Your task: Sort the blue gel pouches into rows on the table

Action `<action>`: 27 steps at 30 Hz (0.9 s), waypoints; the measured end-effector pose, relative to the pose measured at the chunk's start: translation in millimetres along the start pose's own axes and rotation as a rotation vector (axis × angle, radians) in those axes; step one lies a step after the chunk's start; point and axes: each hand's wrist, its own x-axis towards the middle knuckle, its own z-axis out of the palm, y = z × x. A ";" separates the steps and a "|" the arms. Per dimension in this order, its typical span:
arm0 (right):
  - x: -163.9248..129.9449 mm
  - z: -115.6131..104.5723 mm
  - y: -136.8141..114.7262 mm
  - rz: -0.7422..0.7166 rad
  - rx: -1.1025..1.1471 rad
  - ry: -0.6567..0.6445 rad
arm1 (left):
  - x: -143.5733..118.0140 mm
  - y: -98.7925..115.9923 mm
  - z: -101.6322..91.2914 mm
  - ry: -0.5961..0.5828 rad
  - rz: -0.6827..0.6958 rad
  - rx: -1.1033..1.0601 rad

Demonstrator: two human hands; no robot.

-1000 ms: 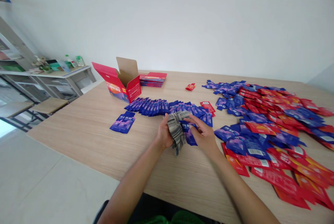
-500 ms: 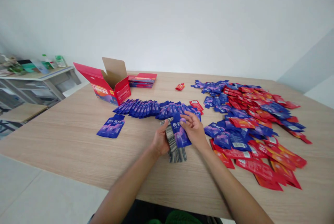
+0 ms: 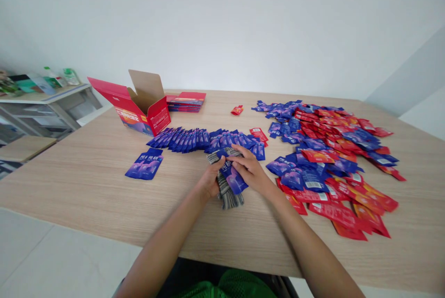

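A blue-and-purple pouch (image 3: 233, 180) with white lettering is held in front of me, a grey striped cloth (image 3: 231, 199) behind it and bunched around its top. My left hand (image 3: 210, 180) is closed on the cloth and the pouch's left side, thumb on the front. The fingers of my right hand (image 3: 249, 166) press together on the pouch's upper right part, beside the cloth. Just beyond my hands, a long row of overlapping blue pouches (image 3: 187, 140) lies on the table (image 3: 104, 187). Two overlapping blue pouches (image 3: 145, 164) lie to the left.
A large mixed heap of red and blue pouches (image 3: 330, 149) covers the right side. An open red carton (image 3: 139, 108) stands back left, beside a stack of flat red cartons (image 3: 187, 101). One small red pouch (image 3: 237, 110) lies alone near the back.
The cloth has come up around the pouch's top, and the pouch is tilted more. My right fingers have moved inward across its upper part. The view has shifted slightly.
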 end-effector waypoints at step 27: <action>-13.3 25.3 -26.3 -0.304 -0.357 -0.243 | 0.1 30.2 -6.2 0.136 -0.024 -0.079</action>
